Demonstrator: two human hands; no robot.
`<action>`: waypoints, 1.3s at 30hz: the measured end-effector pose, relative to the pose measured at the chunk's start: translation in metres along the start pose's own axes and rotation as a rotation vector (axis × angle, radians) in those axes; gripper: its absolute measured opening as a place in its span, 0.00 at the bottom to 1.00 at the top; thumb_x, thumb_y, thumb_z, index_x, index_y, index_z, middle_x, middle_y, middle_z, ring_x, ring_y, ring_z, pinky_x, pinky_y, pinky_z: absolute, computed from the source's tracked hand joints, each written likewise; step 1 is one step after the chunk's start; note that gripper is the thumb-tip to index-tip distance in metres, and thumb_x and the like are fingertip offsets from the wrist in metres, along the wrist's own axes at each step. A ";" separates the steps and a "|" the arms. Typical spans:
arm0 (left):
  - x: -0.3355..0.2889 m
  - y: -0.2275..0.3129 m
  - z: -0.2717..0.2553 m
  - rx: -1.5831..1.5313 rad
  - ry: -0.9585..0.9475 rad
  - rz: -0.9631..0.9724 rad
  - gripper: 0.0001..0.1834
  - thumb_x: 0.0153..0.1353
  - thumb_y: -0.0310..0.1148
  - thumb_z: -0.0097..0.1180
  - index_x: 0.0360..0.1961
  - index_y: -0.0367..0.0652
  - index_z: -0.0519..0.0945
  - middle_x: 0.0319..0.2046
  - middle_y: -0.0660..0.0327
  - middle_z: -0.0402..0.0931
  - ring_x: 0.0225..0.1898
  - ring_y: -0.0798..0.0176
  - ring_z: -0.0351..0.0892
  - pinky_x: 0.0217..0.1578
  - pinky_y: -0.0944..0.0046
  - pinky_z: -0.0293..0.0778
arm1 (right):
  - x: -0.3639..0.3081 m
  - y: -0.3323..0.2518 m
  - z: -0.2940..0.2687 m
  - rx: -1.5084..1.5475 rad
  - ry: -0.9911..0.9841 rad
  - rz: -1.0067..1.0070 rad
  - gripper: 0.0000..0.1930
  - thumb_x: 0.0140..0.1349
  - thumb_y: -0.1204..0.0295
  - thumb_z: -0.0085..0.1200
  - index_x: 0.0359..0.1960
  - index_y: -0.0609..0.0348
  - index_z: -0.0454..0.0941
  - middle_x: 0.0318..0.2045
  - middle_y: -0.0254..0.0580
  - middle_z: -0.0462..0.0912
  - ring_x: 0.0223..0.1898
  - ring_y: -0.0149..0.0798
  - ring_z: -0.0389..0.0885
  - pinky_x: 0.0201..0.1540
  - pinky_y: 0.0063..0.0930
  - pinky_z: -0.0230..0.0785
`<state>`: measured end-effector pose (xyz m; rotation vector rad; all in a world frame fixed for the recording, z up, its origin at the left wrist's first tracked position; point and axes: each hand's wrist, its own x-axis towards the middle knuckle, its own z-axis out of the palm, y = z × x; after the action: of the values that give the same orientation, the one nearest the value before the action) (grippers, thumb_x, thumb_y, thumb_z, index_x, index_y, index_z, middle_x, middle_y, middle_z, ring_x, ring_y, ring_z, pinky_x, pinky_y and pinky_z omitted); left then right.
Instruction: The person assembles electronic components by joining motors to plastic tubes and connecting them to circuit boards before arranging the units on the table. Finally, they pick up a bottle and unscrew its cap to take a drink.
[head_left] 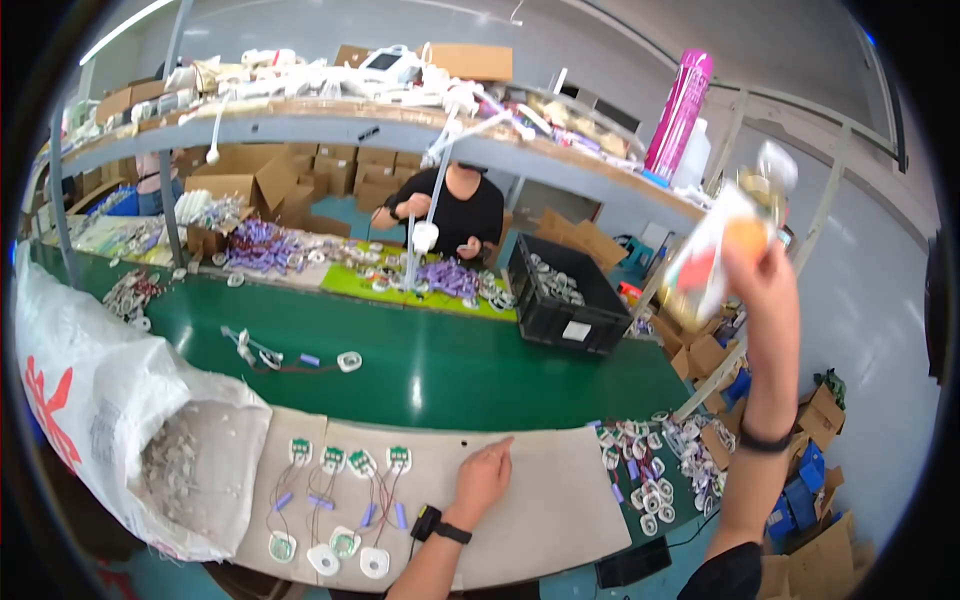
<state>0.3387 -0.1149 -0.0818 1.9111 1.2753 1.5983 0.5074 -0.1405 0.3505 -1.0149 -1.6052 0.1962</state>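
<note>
At right of the frame, the right hand (757,268) is raised high, fingers clamped on a blurred white packet with red and orange patches (712,262). At lower centre, the left hand (484,476) lies flat, fingers together and holding nothing, index tip pointing up, on a pale grey board (560,510). Left of it on the board lie small green circuit boards wired to white round parts (340,500). A white woven sack of small parts (120,420) fills the lower left; a black plastic crate (560,300) sits on the green belt (450,365) above.
</note>
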 end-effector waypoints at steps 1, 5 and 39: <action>0.000 -0.001 -0.008 0.020 -0.002 -0.033 0.15 0.66 0.28 0.54 0.52 0.42 0.84 0.41 0.50 0.86 0.40 0.46 0.86 0.45 0.52 0.81 | -0.039 0.023 0.010 0.056 -0.050 0.049 0.31 0.59 0.66 0.70 0.61 0.65 0.71 0.51 0.44 0.82 0.48 0.34 0.83 0.54 0.31 0.76; 0.014 0.018 -0.012 -0.396 0.000 -0.267 0.17 0.68 0.30 0.55 0.57 0.38 0.81 0.48 0.51 0.85 0.46 0.54 0.86 0.50 0.57 0.79 | -0.188 0.107 0.046 0.047 -0.075 0.266 0.35 0.54 0.72 0.73 0.62 0.64 0.68 0.53 0.45 0.81 0.55 0.37 0.82 0.60 0.34 0.74; 0.012 0.017 -0.027 -0.153 -0.385 -0.132 0.29 0.48 0.48 0.71 0.46 0.40 0.78 0.34 0.47 0.84 0.38 0.40 0.84 0.41 0.48 0.80 | -0.237 0.160 0.142 -1.060 -0.321 -0.013 0.33 0.60 0.37 0.59 0.21 0.60 0.76 0.22 0.51 0.80 0.24 0.56 0.82 0.25 0.48 0.72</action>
<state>0.3212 -0.1220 -0.0534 1.8791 1.0594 1.1553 0.4541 -0.1524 0.0358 -1.8281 -2.0369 -0.6012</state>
